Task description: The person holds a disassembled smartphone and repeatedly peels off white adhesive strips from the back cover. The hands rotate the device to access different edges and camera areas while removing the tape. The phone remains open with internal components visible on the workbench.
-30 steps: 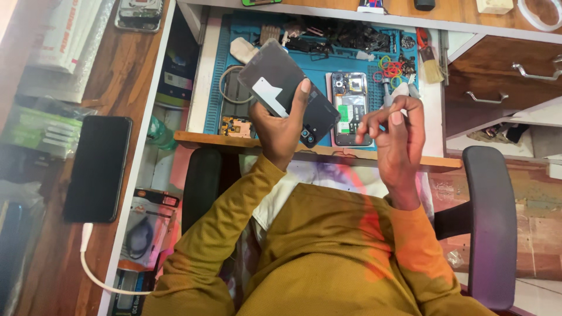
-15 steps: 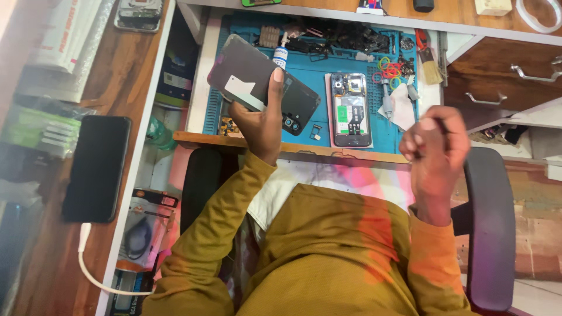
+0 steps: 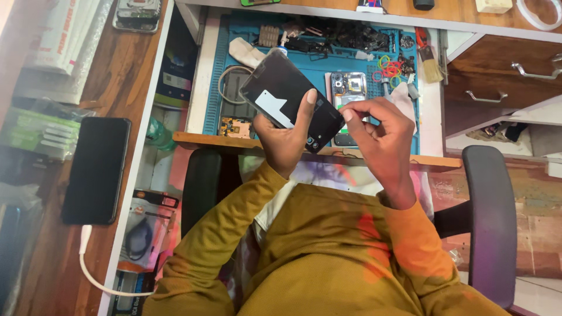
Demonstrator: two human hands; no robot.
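— What does the panel look like?

— The dark phone back panel (image 3: pixel 290 99) is a flat rounded rectangle, near black, with a pale angular patch on the face turned to the camera and small round openings at its lower right corner (the camera holes, by the look of them).

— Where does it sit?

— Tilted, up off the desk, above the blue work mat (image 3: pixel 319 67). The left hand (image 3: pixel 285 137) clamps it from below — the thumb lies up across the near face, the palm and remaining fingers are behind it. The right hand (image 3: pixel 380 131) is just beside the panel's lower right edge; its pinched thumb and forefinger point at that edge, though whether they touch it or grip anything small cannot be told.

— And the arms?

— Both come up from the bottom in mustard-yellow sleeves, elbows bent, wrists raised over the desk's front edge. The right hand's other fingers are curled into the palm.

— What lies around?

— An opened phone (image 3: pixel 346 93) rests on the mat behind the hands, with coloured rubber bands (image 3: pixel 390 64) and a small brush (image 3: pixel 430 64) to its right. A black phone (image 3: pixel 96 169) on a white cable lies face up on the wooden side table (image 3: pixel 117 64), well apart to the left.
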